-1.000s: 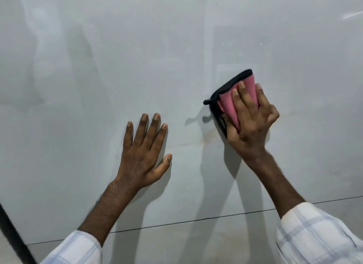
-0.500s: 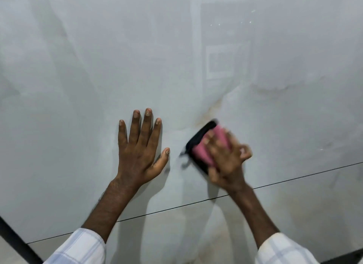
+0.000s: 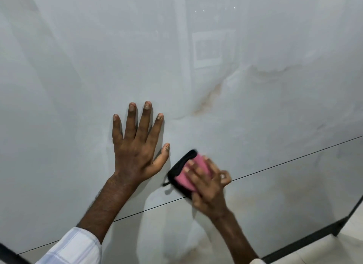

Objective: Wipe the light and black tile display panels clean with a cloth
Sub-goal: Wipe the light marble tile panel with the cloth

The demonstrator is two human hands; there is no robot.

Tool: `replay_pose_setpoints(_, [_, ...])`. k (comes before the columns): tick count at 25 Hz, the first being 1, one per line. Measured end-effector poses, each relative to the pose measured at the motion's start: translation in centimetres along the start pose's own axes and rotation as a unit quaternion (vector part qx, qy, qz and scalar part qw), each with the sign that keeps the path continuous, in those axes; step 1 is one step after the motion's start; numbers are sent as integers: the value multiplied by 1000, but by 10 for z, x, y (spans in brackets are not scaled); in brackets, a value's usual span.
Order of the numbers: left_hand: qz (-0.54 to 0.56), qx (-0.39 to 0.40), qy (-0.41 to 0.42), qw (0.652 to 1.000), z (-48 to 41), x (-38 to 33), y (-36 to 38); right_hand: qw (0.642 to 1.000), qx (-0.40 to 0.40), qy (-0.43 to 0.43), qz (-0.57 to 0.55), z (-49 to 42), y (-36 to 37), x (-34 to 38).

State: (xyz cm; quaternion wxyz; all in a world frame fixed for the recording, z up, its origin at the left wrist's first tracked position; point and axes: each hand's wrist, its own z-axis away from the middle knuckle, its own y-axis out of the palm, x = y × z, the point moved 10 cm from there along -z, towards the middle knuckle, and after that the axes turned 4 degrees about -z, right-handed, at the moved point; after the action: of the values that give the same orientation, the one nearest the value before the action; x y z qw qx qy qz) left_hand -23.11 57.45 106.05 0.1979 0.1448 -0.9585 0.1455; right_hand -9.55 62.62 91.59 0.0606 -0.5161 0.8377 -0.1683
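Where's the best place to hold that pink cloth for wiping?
Probably flat over the middle of the pink cloth, coming from the front as the right hand does: it lies folded flat against the light tile panel, with only its black edge free.

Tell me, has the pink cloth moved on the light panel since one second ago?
Yes. The pink cloth in the right hand went down to the dark joint line, nearer the flat left hand.
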Motion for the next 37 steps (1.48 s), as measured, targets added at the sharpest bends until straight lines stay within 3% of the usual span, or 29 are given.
replay_pose_setpoints(2, [12, -2, 0, 1000, 1, 1, -1, 985, -107, 130, 27, -18, -37, -59])
replay_pose_setpoints(5, [22, -11, -8, 1000, 2, 1, -3, 877, -265, 401, -7, 4, -66, -140])
replay_pose_setpoints(7, [22, -15, -10, 1000, 3, 0, -4, 835, -276, 476, 27, 29, -43, -117])
replay_pose_setpoints(9, [21, -17, -10, 1000, 2, 0, -4, 885, -194, 416, 81, 43, -1, -50])
replay_pose_setpoints(11, [30, -18, 1, 999, 1, 0, -5, 948, -83, 292, 94, 56, 43, 5])
replay_pose_setpoints(14, [62, -26, 25, 997, 5, -2, -9, 970, -31, 212, 110, 56, 36, -22])
replay_pose_setpoints(16, [74, -29, 42, 996, 9, -4, -10, 937, -71, 320, 122, 57, 0, -86])
replay_pose_setpoints(18, [78, -29, 55, 995, 10, -6, -11, 823, -194, 532, 49, 79, -37, -148])
replay_pose_setpoints(19, [82, -31, 55, 995, 10, -6, -11, 761, -240, 602, 18, 89, -38, -158])
replay_pose_setpoints(20, [86, -32, 52, 994, 11, -7, -11, 731, -257, 632, 10, 89, -33, -149])
replay_pose_setpoints(21, [85, -34, 49, 995, 12, -7, -11, 740, -245, 626, 13, 84, -21, -132])
replay_pose_setpoints(25, [83, -38, 43, 995, 13, -7, -11, 879, -75, 466, 72, 85, 37, -33])
replay_pose_setpoints(27, [88, -38, 45, 994, 13, -9, -11, 901, -52, 424, 76, 89, 28, -58])
replay_pose_setpoints(29, [86, -37, 42, 995, 14, -8, -10, 878, -78, 466, 73, 87, 1, -105])
replay_pose_setpoints(33, [81, -37, 38, 995, 15, -10, -10, 705, -223, 671, -49, 115, -33, -167])
replay_pose_setpoints(34, [82, -36, 35, 995, 15, -11, -10, 695, -225, 682, -46, 113, -30, -159])
replay_pose_setpoints(35, [84, -38, 33, 995, 15, -11, -10, 709, -217, 670, -41, 108, -24, -145])
replay_pose_setpoints(37, [88, -49, 24, 995, 13, -10, -12, 775, -181, 604, -39, 91, -1, -100])
